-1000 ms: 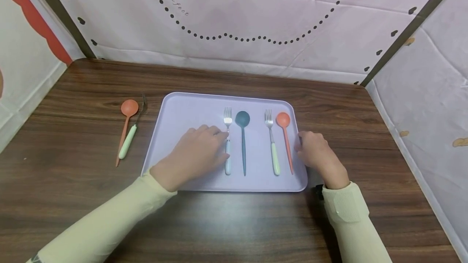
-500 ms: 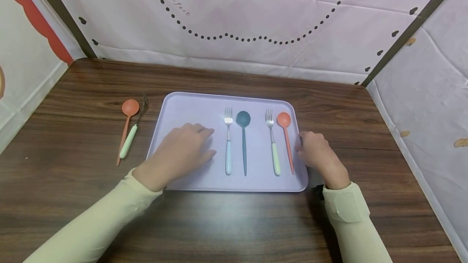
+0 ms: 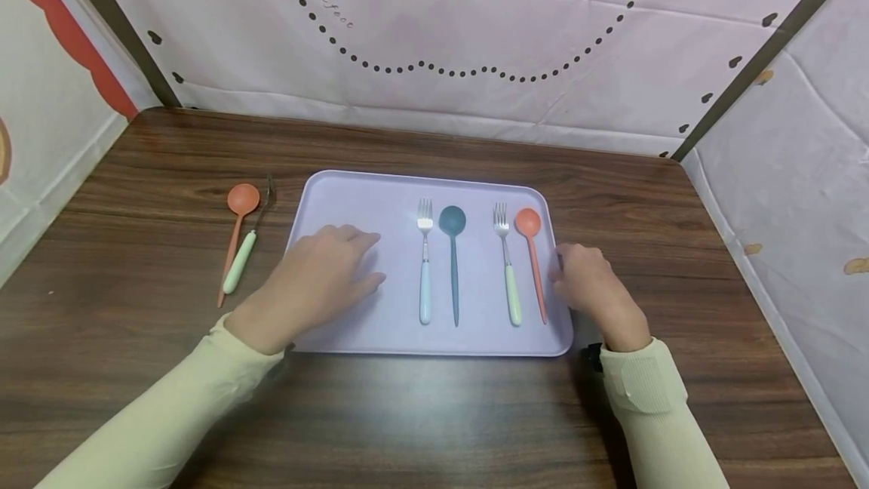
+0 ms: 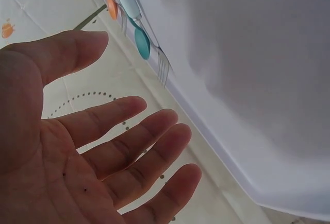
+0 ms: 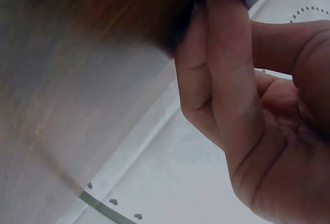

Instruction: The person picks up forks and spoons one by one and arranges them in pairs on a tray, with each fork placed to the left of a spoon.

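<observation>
A pale lilac tray point(image 3: 400, 338) lies on the table. On it, side by side, are a fork with a light blue handle point(image 3: 425, 293), a teal spoon point(image 3: 452, 222), a fork with a pale green handle point(image 3: 512, 296) and a coral spoon point(image 3: 528, 222). My left hand point(image 3: 315, 278) is over the tray's left part; in the left wrist view its fingers point(image 4: 154, 131) are spread, with nothing between them and the thumb. At the tray's right edge, my right hand point(image 3: 591, 285) pinches the rim, fingers point(image 5: 227, 54) bent in the right wrist view.
Left of the tray, an orange spoon point(image 3: 243, 199) and a second green-handled fork point(image 3: 240, 262) lie close together on the dark wooden table point(image 3: 421, 429). A printed fabric wall point(image 3: 475, 36) rises behind the table, with more fabric at both sides.
My left hand has moved left, away from the blue-handled fork, which lies in its place on the tray. My right hand has stayed at the tray's right edge.
</observation>
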`<state>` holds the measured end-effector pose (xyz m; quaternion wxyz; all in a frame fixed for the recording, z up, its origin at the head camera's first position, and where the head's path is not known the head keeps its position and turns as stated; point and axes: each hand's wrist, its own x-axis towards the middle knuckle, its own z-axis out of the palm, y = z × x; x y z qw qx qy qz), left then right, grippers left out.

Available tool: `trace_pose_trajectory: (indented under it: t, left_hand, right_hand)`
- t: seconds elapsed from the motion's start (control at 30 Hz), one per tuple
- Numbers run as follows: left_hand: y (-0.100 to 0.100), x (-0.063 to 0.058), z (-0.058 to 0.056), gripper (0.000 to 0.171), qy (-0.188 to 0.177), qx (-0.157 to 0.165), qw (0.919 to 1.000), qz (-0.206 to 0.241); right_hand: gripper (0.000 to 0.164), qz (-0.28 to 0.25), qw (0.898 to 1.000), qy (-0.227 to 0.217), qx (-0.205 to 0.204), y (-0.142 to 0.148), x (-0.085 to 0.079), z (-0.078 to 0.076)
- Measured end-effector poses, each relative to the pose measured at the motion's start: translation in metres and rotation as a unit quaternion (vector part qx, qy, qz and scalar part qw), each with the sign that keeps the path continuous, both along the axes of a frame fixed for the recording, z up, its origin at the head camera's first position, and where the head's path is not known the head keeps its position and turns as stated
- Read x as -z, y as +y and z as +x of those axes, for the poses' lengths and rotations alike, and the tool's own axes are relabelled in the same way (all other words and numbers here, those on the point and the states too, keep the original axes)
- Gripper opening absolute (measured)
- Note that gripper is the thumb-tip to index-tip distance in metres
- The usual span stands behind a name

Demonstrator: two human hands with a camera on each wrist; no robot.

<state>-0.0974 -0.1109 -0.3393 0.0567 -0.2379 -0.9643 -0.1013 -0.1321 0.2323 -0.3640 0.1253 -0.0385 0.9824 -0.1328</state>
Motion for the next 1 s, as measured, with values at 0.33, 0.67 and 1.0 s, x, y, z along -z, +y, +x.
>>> trace_pose_trajectory:
  t: [0.33,0.67,1.0]
  left_hand:
    - [-0.011,-0.002,0.0,0.05,-0.009,-0.021,0.9997,-0.007]
    - [-0.024,-0.003,-0.001,0.05,-0.017,-0.032,0.9993,-0.001]
    - [-0.034,-0.009,-0.003,0.052,-0.038,-0.059,0.9976,0.004]
  right_hand:
    - [0.041,0.003,1.0,-0.004,0.002,0.0,0.0,0.0]
    - [0.035,-0.001,1.0,0.0,-0.01,0.002,0.0,-0.001]
    - [0.048,-0.02,0.999,-0.027,0.013,0.002,-0.002,0.0]
